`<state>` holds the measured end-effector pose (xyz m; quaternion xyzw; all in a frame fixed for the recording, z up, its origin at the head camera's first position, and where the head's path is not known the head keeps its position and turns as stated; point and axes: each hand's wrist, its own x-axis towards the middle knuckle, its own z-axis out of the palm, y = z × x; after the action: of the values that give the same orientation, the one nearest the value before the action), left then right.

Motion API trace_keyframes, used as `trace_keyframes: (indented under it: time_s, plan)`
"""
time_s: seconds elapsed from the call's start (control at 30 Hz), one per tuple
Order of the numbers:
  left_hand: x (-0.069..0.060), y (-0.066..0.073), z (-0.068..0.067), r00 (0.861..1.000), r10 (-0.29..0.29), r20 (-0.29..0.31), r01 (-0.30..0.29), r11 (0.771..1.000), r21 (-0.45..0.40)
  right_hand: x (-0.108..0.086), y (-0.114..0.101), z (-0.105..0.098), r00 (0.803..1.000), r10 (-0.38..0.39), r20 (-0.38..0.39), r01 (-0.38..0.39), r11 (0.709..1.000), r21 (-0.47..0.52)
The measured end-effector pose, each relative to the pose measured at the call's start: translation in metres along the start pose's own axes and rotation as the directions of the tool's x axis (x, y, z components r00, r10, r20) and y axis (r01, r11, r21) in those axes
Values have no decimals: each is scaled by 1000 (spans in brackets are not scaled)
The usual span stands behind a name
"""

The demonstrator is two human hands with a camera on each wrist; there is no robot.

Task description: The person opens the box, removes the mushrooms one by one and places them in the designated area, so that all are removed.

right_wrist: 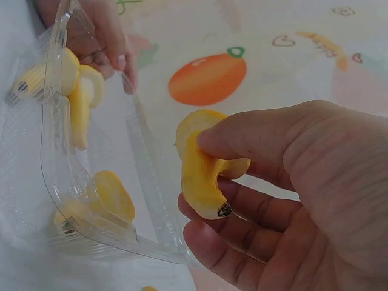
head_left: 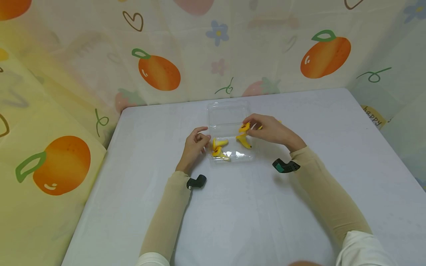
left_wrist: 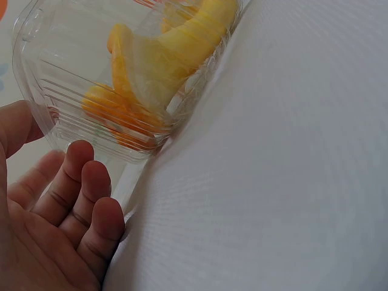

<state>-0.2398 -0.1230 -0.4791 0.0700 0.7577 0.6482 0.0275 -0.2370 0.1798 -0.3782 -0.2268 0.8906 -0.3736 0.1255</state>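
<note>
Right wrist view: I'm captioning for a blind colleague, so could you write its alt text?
The right hand pinches a dark-tipped, banana-shaped yellow piece beside a clear plastic container. More yellow pieces lie inside; the left hand is at its far end, before a fruit-print backdrop.

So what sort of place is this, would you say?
Probably a makeshift indoor recording booth: a white-covered table, fruit-print curtains hung behind and beside it, and a black device on each of the person's wrists.

Head looks down — wrist views close, sharing box (head_left: 229,132).
</note>
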Motion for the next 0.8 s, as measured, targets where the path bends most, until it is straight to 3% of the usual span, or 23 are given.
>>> trace_keyframes:
  time_s: [0.53,0.8]
  plan:
    - [0,1,0,1000,-2,-4,2,1000,15,-6,11,-7,997,19,-72,-19,1000,2]
    - [-1,2,0,1000,-3,-1,3,1000,10,-9,17,-9,987,117,-110,-115,993,25]
